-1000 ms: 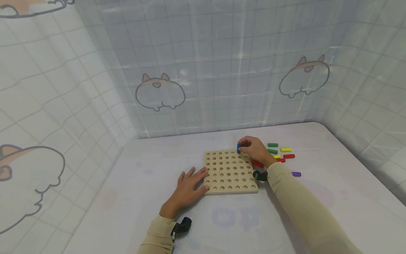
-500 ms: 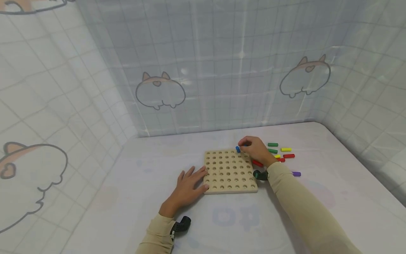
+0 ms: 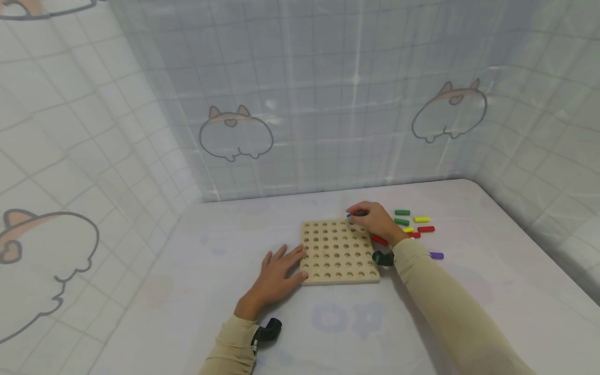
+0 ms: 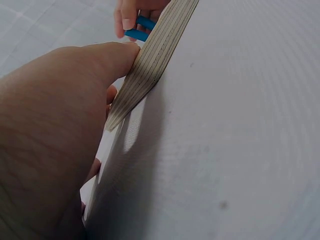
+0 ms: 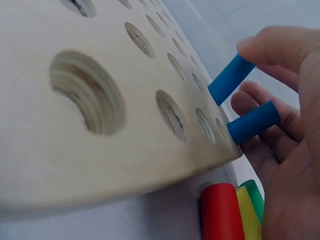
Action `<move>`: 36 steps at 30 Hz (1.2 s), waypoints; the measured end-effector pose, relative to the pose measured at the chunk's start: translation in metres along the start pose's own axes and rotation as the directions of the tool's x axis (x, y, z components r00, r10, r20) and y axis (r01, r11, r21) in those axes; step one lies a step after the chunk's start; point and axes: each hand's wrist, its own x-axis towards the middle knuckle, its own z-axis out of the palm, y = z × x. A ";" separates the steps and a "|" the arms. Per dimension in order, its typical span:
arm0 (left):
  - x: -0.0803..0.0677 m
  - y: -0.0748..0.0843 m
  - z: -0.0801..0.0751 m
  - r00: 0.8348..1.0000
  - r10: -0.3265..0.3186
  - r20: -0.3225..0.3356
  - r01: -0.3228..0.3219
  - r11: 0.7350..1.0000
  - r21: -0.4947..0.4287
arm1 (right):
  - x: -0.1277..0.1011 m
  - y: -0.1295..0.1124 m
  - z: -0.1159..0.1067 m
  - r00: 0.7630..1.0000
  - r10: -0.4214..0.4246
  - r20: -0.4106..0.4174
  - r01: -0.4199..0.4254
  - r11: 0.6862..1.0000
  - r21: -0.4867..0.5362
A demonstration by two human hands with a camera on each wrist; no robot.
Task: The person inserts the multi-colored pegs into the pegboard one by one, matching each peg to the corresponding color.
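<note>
The right hand (image 3: pixel 377 221) pinches two smooth blue pegs (image 5: pixel 242 100) over the far edge of the square wooden board (image 3: pixel 338 252) full of round holes, while the flat left hand (image 3: pixel 276 276) steadies its near-left side

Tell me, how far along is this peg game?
Barely started, it seems: every hole I can see in the wooden board is empty. In hand now, the right hand holds two blue pegs at the board's far corner, while the left hand steadies its near edge. Left: the loose coloured pegs lying beside the board.
</note>
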 end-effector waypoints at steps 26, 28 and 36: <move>0.001 -0.005 0.002 1.000 0.007 0.003 -0.007 1.000 -0.019 | -0.067 0.001 -0.052 0.974 0.154 -0.165 -0.105 0.956 0.274; 0.001 -0.005 0.003 1.000 0.003 0.011 -0.003 1.000 -0.018 | -0.075 0.001 -0.056 0.973 0.167 -0.158 -0.129 0.965 0.227; 0.003 -0.006 0.002 1.000 0.000 0.011 0.000 1.000 -0.008 | -0.102 -0.001 -0.066 0.975 0.182 -0.129 -0.162 0.975 0.155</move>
